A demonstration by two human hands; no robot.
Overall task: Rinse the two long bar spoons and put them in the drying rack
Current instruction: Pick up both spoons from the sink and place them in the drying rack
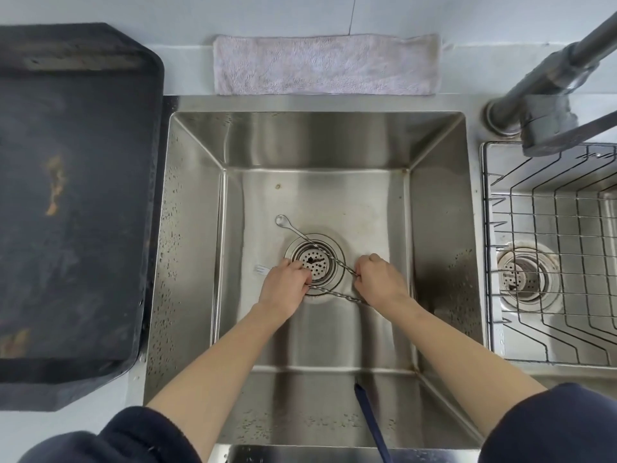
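Two long twisted bar spoons lie crossed over the drain (314, 264) at the bottom of a steel sink (197, 228). The left hand (286, 285) pinches one spoon (334, 291); the right hand (379, 279) pinches the other spoon (300, 232). A wire drying rack (547, 248) sits right.

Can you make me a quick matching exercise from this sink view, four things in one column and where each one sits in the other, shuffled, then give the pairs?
Things:
1. bar spoons
2. towel
3. wire rack
4. black tray

Places:
A. on the counter left of the main sink
B. flat behind the sink, against the wall
C. on the sink floor across the drain strainer, under the left hand and right hand
D. in the smaller basin on the right

Pairs: 1-C, 2-B, 3-D, 4-A
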